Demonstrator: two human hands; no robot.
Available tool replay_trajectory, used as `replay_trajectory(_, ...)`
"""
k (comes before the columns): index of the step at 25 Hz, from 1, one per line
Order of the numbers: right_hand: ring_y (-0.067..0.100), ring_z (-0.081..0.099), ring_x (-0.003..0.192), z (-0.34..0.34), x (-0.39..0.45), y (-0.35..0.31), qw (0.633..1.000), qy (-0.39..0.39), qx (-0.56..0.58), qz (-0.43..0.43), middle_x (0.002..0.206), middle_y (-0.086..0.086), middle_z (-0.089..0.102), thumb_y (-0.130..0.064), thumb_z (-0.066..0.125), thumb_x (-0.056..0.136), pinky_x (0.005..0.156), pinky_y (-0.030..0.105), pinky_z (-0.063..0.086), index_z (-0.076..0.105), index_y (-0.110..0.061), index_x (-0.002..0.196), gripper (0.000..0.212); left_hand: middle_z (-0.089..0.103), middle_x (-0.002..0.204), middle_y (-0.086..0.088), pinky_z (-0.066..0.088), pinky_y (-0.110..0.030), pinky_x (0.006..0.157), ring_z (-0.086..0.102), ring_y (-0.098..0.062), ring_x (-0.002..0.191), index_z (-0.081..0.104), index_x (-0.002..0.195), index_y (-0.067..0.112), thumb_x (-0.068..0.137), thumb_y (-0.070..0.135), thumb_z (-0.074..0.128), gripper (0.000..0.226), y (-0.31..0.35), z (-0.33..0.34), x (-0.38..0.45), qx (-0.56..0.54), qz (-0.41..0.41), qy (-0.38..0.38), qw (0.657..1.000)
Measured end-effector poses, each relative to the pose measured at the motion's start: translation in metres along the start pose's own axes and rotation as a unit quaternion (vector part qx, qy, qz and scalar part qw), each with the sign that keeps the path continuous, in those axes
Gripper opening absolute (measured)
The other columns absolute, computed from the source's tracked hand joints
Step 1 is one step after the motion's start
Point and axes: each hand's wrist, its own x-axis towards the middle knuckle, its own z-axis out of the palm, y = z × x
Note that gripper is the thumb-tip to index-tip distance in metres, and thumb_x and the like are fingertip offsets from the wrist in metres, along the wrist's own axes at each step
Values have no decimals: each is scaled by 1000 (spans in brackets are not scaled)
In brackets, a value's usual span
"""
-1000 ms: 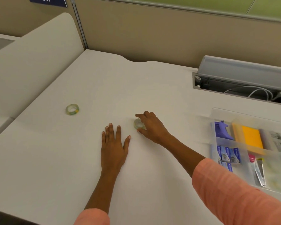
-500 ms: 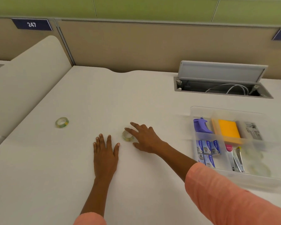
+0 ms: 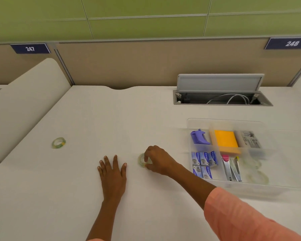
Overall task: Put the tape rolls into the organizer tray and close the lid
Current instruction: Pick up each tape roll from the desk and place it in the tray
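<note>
So the right hand (image 3: 157, 160) has its fingertips pinched on a small clear tape roll (image 3: 142, 160) sitting on the white surface (image 3: 76, 197), while the left hand (image 3: 112, 173) lies flat just left of it, fingers spread. Another clear roll with green-yellow print (image 3: 58, 142) sits well off to the far left. The clear plastic organizer tray (image 3: 233, 186) is on the right, lid open.

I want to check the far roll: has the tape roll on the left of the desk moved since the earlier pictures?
No. The far tape roll lies at the same spot near the desk's left edge; only the camera shifted.
</note>
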Motion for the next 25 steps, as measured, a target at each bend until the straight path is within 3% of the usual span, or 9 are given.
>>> replay_trajectory(3,28,52,104,-17,-18,9,996,70,57,16,112,11,60,-19,67,77,84,36,44,63,-8,95,22,26,147,-26,9,-51,113,18,-42,138,30,137,9,69,74,-17,105,24,2,-1,-27,28,6,999)
replay_trajectory(8,21,56,100,-62,-73,51,965,219,123,77,110,5,65,-25,71,75,86,34,48,63,-15,99,27,17,152,-19,1,-48,116,7,-33,142,23,140,15,86,61,13,72,98,12,-8,-81,113,-7,990)
replay_trajectory(11,21,58,95,-91,-120,92,937,295,128,132,112,5,65,-25,74,73,83,35,49,60,-18,111,41,13,153,-15,-4,-42,114,5,-29,142,22,140,18,76,71,-5,88,147,22,-18,-92,191,-7,977)
replay_trajectory(14,19,59,86,-112,-166,130,914,347,108,179,113,9,62,-20,76,72,76,35,54,55,-15,120,53,6,155,-8,-8,-37,112,-1,-24,143,20,141,21,73,73,-5,89,189,29,-31,-110,249,-35,961)
replay_trajectory(16,24,60,87,-120,-194,152,902,364,89,216,114,14,59,-17,77,71,74,34,55,52,-10,124,59,3,155,-6,-9,-34,111,-4,-21,143,19,141,23,67,77,-11,96,208,32,-39,-124,270,-58,953)
replay_trajectory(20,31,58,93,-122,-235,185,890,360,37,276,109,13,55,-16,79,65,80,47,52,57,-12,117,56,2,155,-4,-8,-32,110,-3,-19,143,13,142,24,60,81,-14,103,220,48,-50,-120,287,-107,944)
replay_trajectory(22,38,51,108,-117,-245,197,897,325,-50,296,115,15,55,-19,81,59,86,50,42,61,-13,110,55,4,155,-4,-5,-33,113,-1,-18,143,13,142,23,71,77,0,91,220,52,-50,-118,281,-116,945)
replay_trajectory(25,43,30,134,-108,-250,211,905,257,-122,318,136,17,48,-25,82,55,100,62,28,65,-14,103,53,7,155,-3,1,-36,116,2,-17,143,14,142,21,82,55,22,69,220,54,-51,-117,279,-122,945)
